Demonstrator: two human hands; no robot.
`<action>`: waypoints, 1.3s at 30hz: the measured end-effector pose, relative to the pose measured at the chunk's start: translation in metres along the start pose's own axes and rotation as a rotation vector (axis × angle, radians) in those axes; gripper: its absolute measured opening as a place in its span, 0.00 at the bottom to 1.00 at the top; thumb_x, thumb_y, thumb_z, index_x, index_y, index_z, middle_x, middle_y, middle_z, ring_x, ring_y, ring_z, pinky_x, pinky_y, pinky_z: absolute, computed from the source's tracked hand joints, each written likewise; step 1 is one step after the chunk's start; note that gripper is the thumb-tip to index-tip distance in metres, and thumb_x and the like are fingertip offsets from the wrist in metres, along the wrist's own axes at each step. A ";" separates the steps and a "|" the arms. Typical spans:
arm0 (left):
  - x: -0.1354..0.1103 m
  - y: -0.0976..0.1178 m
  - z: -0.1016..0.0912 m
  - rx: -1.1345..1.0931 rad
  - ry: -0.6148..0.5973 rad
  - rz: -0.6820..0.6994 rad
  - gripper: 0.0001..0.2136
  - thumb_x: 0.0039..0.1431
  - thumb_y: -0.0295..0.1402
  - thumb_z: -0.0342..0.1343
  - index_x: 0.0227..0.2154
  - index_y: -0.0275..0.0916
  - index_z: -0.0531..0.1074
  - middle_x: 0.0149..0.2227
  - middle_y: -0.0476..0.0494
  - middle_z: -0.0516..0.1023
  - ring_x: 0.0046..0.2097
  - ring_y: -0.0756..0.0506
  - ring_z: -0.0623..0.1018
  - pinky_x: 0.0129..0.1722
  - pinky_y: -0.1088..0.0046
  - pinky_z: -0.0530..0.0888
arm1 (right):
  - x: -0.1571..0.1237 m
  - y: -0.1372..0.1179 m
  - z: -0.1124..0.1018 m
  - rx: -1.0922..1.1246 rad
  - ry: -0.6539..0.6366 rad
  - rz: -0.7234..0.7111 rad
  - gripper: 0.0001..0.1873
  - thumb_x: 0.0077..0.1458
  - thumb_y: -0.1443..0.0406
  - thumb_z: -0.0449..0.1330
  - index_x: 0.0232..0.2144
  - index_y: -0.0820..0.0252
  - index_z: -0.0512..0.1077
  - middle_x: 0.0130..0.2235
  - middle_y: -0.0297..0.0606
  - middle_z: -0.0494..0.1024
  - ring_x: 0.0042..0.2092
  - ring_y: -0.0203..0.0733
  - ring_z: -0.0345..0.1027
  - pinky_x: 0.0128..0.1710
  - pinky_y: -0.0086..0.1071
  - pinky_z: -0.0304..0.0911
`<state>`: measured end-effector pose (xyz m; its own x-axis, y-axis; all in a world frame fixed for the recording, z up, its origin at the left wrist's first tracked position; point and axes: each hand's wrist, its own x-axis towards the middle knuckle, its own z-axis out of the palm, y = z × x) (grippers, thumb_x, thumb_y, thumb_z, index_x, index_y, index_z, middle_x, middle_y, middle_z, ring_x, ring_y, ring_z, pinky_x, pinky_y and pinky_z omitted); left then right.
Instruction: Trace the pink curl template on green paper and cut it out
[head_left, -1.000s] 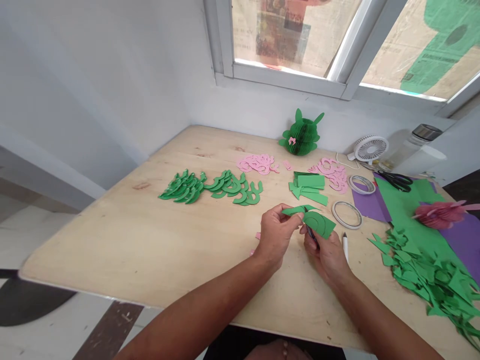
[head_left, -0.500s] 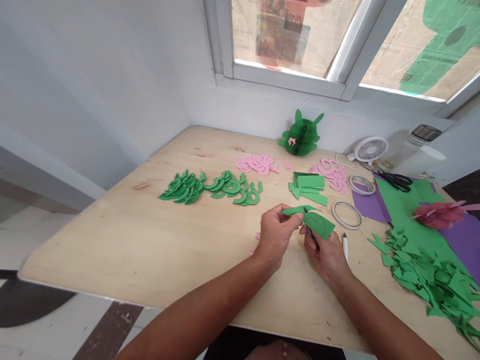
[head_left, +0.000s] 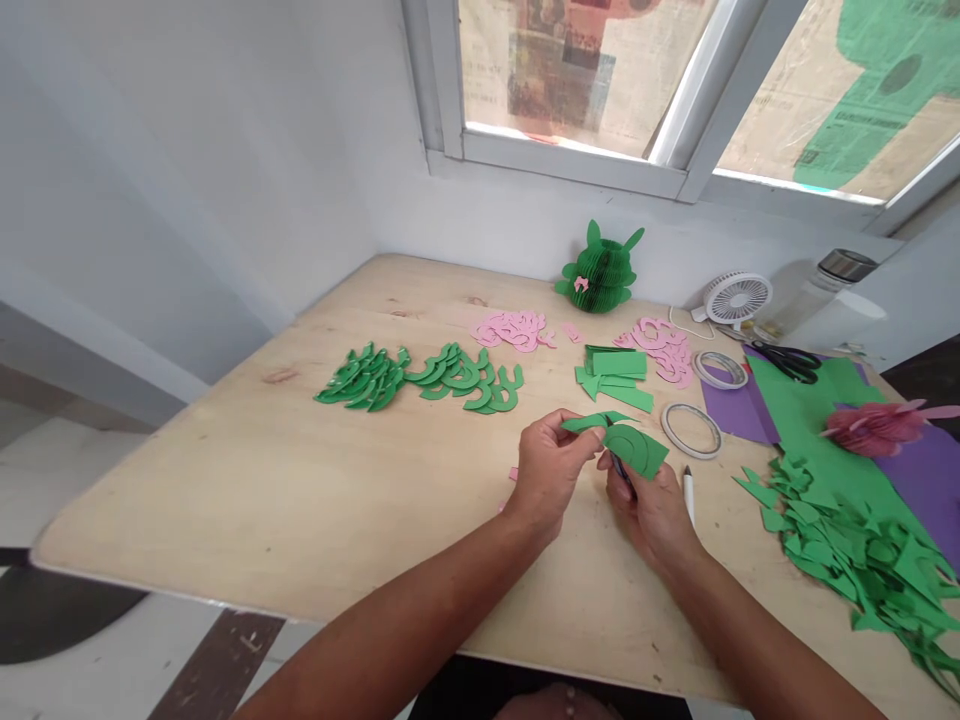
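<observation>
My left hand (head_left: 551,468) pinches a piece of green paper (head_left: 630,443) at its left end, just above the wooden table (head_left: 300,500). My right hand (head_left: 651,505) is closed round small dark scissors (head_left: 621,466) whose blades meet the paper from below. Both hands sit right of the table's middle, near its front. A white pen (head_left: 688,488) lies just right of my right hand.
Green curved cut-outs (head_left: 420,375) lie to the left, pink cut-outs (head_left: 514,328) and a stack of green pieces (head_left: 616,372) behind the hands. Two tape rolls (head_left: 691,428), black scissors (head_left: 791,360), a fan (head_left: 736,297), green scraps (head_left: 855,560) and purple sheets (head_left: 739,410) fill the right.
</observation>
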<state>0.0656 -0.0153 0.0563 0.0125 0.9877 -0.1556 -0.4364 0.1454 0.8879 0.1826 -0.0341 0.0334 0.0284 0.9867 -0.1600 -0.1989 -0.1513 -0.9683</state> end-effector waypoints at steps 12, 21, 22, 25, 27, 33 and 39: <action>0.001 0.001 0.000 -0.010 0.006 -0.013 0.07 0.43 0.33 0.61 0.21 0.36 0.69 0.20 0.51 0.71 0.26 0.51 0.69 0.31 0.74 0.65 | 0.000 0.000 -0.001 -0.006 -0.008 0.009 0.17 0.48 0.52 0.62 0.24 0.60 0.70 0.14 0.25 0.54 0.18 0.29 0.40 0.20 0.30 0.34; 0.001 0.002 0.000 -0.004 0.021 -0.027 0.07 0.42 0.32 0.61 0.21 0.36 0.69 0.20 0.51 0.71 0.26 0.51 0.69 0.32 0.74 0.65 | 0.000 0.000 -0.001 -0.018 -0.004 -0.006 0.17 0.48 0.52 0.61 0.23 0.60 0.70 0.14 0.25 0.54 0.18 0.29 0.41 0.20 0.30 0.35; 0.001 0.002 0.000 -0.011 0.018 -0.026 0.07 0.42 0.32 0.61 0.21 0.36 0.69 0.19 0.51 0.71 0.26 0.51 0.69 0.32 0.74 0.65 | 0.000 0.000 -0.001 -0.015 -0.004 -0.007 0.17 0.48 0.52 0.61 0.23 0.60 0.70 0.14 0.25 0.54 0.19 0.29 0.41 0.20 0.30 0.35; 0.001 0.003 0.000 -0.016 0.014 -0.025 0.07 0.42 0.32 0.61 0.21 0.36 0.69 0.19 0.51 0.71 0.25 0.51 0.69 0.32 0.74 0.65 | 0.000 0.000 -0.002 -0.012 -0.009 -0.007 0.16 0.49 0.53 0.61 0.23 0.60 0.70 0.15 0.25 0.54 0.19 0.29 0.41 0.20 0.30 0.35; 0.001 0.003 0.000 -0.014 0.015 -0.026 0.07 0.42 0.32 0.61 0.21 0.36 0.69 0.19 0.51 0.71 0.26 0.51 0.69 0.32 0.73 0.65 | 0.000 0.000 -0.002 -0.017 -0.009 -0.006 0.17 0.49 0.52 0.61 0.23 0.60 0.70 0.15 0.25 0.54 0.19 0.29 0.41 0.20 0.30 0.35; 0.001 0.003 0.001 -0.034 0.018 -0.032 0.07 0.41 0.32 0.62 0.21 0.36 0.70 0.19 0.51 0.72 0.25 0.52 0.69 0.31 0.74 0.66 | -0.001 -0.002 0.000 -0.028 -0.010 0.000 0.17 0.47 0.51 0.61 0.23 0.60 0.70 0.14 0.24 0.53 0.18 0.29 0.39 0.20 0.30 0.34; 0.001 0.003 0.001 -0.048 0.007 -0.032 0.06 0.42 0.31 0.61 0.20 0.36 0.69 0.19 0.51 0.72 0.25 0.52 0.69 0.31 0.74 0.66 | 0.000 -0.001 0.000 -0.006 -0.003 0.011 0.18 0.47 0.52 0.62 0.23 0.61 0.70 0.14 0.24 0.54 0.18 0.28 0.40 0.19 0.30 0.35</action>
<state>0.0652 -0.0142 0.0596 0.0204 0.9822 -0.1866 -0.4786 0.1735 0.8607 0.1826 -0.0342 0.0347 0.0236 0.9851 -0.1706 -0.1937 -0.1629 -0.9674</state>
